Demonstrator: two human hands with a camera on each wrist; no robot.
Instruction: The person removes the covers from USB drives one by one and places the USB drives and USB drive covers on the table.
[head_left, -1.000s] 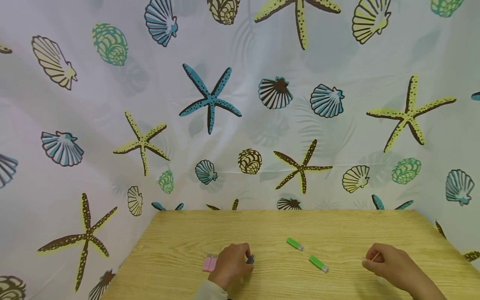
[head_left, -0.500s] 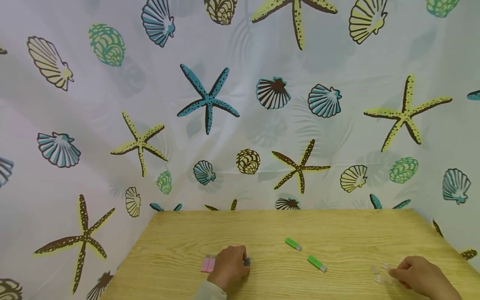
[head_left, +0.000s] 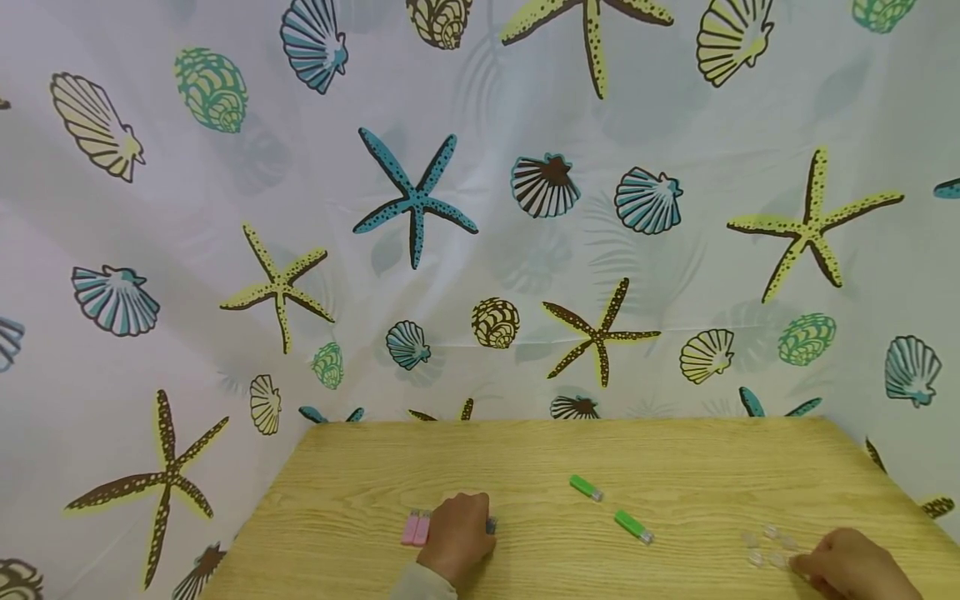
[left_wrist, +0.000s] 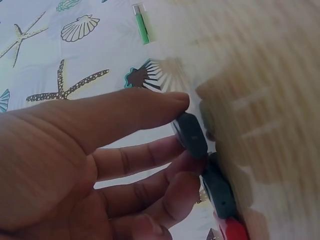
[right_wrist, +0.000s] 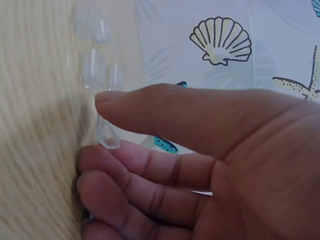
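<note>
My left hand (head_left: 459, 535), low over the table, pinches a dark teal USB stick (left_wrist: 192, 136) between thumb and fingertips. Just beyond those fingers in the left wrist view lies a second dark stick (left_wrist: 218, 189), followed by a red-looking one (left_wrist: 234, 229). Two pink USB sticks (head_left: 415, 528) lie side by side left of this hand. At the right, my right hand (head_left: 855, 565) pinches a small clear plastic cap (right_wrist: 107, 134) close over the wood. Several more clear caps (right_wrist: 93, 69) lie beside its thumb, clustered to the hand's left in the head view.
Two green USB sticks (head_left: 633, 527) lie slanted on the wooden table (head_left: 555, 450) between the hands. A white curtain (head_left: 450, 283) printed with shells and starfish hangs behind the table and along both sides.
My right hand has come down rightward and nearer to me, uncovering the cluster of clear caps. My left hand has stayed nearly in place, holding the dark stick, which shows a little less.
</note>
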